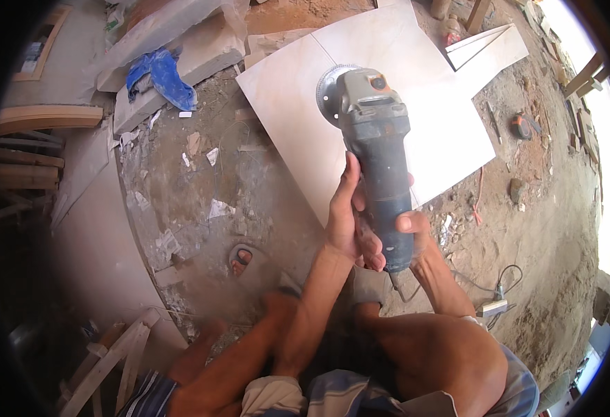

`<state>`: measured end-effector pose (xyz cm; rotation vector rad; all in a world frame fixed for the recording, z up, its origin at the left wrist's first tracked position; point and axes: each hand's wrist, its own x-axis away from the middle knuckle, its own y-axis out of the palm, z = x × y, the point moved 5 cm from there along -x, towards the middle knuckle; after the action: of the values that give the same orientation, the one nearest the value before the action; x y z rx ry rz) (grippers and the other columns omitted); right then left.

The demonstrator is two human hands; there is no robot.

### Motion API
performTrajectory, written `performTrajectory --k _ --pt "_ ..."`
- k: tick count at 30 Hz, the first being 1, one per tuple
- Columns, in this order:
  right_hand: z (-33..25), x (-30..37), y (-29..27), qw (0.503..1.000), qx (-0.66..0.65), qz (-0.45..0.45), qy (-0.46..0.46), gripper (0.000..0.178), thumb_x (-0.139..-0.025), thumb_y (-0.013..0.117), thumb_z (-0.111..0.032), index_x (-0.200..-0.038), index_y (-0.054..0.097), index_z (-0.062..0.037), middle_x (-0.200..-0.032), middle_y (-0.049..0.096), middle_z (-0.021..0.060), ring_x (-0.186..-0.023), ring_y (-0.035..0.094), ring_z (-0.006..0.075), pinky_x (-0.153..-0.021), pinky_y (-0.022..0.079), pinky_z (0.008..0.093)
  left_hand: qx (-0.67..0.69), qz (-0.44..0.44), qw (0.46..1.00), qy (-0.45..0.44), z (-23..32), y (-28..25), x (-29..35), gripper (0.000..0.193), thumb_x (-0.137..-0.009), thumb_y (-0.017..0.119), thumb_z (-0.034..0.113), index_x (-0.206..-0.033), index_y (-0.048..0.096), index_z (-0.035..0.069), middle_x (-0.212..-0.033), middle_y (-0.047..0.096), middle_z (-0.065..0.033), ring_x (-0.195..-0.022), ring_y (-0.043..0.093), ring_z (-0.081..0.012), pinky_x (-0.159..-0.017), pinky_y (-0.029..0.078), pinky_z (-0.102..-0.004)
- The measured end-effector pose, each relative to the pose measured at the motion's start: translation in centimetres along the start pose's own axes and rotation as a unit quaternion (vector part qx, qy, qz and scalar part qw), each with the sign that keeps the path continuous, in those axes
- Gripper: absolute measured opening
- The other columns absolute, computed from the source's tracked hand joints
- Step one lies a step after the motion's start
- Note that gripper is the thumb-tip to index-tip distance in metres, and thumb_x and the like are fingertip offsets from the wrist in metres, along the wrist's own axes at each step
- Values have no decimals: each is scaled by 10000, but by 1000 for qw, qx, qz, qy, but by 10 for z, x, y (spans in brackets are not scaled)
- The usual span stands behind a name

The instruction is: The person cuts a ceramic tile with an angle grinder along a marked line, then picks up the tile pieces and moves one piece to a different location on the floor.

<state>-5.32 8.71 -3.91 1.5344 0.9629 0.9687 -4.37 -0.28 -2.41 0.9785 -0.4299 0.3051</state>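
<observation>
Dirt floor (552,236) bears pale tile (451,149), over which left hand (347,226) and right hand (420,228) grip a grinder (385,163), apparently cutting, requiring steady feed next.

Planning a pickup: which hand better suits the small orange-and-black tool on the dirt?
Probably the right hand: it grips the dark, cylindrical angle grinder from the right, nearer that tool. The left hand grips from the left, farther away.

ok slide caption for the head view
Left hand and right hand grip an angle grinder, its disc over a pale tile.
</observation>
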Motion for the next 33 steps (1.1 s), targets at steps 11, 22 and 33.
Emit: performTrajectory --k 11,22,33 --pt "-66 -33 6 856 470 214 -10 736 -833 901 -271 -1397 593 86 -1025 774 227 -834 774 332 -770 629 453 -63 173 980 70 18 -43 -53 968 -1052 507 833 -1559 540 9 -1449 652 -199 -1297 679 -342 -1093 587 -495" --pt "-135 -159 -55 648 706 256 -130 785 -775 901 -365 -1264 628 185 -914 770 323 -804 805 405 -729 655 461 -522 409 690 289 91 -172 -95 674 -1100 762 266 -1621 434 -8 -1610 533 -282 -1399 613 -344 -1140 528 -453" --pt "-165 -215 -100 628 720 277 -101 822 -761 887 -411 -1269 653 190 -946 783 314 -828 810 398 -728 671 437 -305 323 863 242 67 -179 -120 756 -1088 810 181 -1653 376 -70 -1538 631 -258 -1377 646 -288 -1170 522 -403"
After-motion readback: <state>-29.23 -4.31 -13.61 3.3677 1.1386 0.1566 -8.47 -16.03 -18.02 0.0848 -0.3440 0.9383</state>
